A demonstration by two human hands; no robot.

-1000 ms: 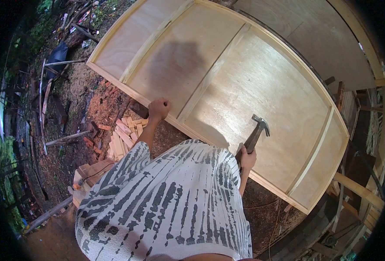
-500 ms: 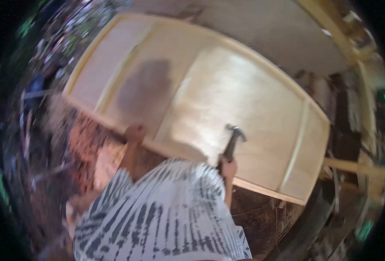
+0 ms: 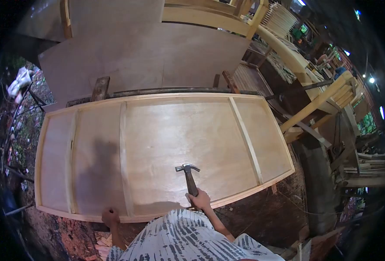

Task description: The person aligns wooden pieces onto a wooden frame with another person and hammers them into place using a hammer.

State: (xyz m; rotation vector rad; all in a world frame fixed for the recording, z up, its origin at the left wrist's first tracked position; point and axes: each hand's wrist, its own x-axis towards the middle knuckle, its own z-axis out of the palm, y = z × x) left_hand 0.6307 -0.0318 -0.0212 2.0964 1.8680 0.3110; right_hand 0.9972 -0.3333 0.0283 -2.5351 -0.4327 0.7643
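Note:
A large wooden panel [image 3: 179, 130] with a raised frame and several cross strips lies in front of me. My right hand [image 3: 200, 199] is closed round the handle of a claw hammer [image 3: 190, 180], whose metal head is over the panel's near half. At the near edge, left of my body, my left hand [image 3: 110, 216] is curled over the panel's wooden frame rail [image 3: 153, 216]. Its fingertips are hidden. Shadows fall on the panel's left part.
Behind the panel stand upright brown boards [image 3: 144, 56] and a dark support bar [image 3: 157, 91]. Timber beams [image 3: 316, 102] stick out at the right. A pale bag [image 3: 20, 81] and litter lie at the far left. Wood scraps [image 3: 103, 243] are on the ground below.
The view has turned and steadied, so the panel now looks more level and its far surroundings show. The hammer stays in my right hand, and my left hand stays at the near edge.

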